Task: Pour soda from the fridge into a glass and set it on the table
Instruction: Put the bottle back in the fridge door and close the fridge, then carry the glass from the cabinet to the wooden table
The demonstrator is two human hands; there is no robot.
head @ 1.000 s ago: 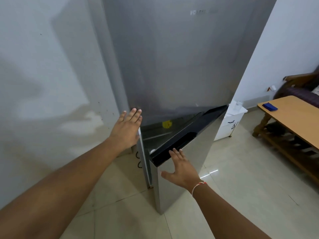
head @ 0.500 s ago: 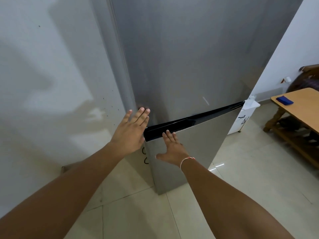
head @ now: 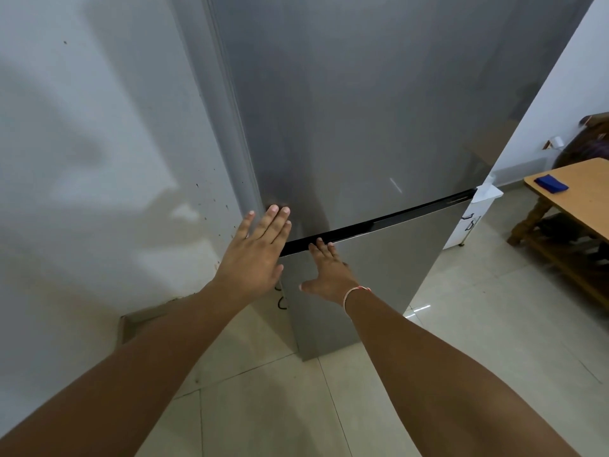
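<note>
A tall grey fridge [head: 379, 110] fills the middle of the view. Its lower door [head: 389, 268] sits flush under a black strip [head: 379, 222], with both doors shut. My left hand [head: 255, 255] is flat with fingers spread, fingertips on the upper door's lower left corner. My right hand [head: 328, 275] presses flat on the top left of the lower door, fingertips at the black strip; a red-and-white thread circles that wrist. Both hands hold nothing. No soda or glass is visible.
A white wall [head: 99, 159] stands left of the fridge. At the right is a wooden table [head: 580, 189] carrying a blue cloth [head: 551, 184], with a dark seat behind it. A small white cabinet [head: 471, 219] stands beside the fridge. The floor is pale tile.
The lower fridge door, ajar one second ago, has swung shut under my right hand. My left hand stayed at the fridge's left edge. My view moved closer.
</note>
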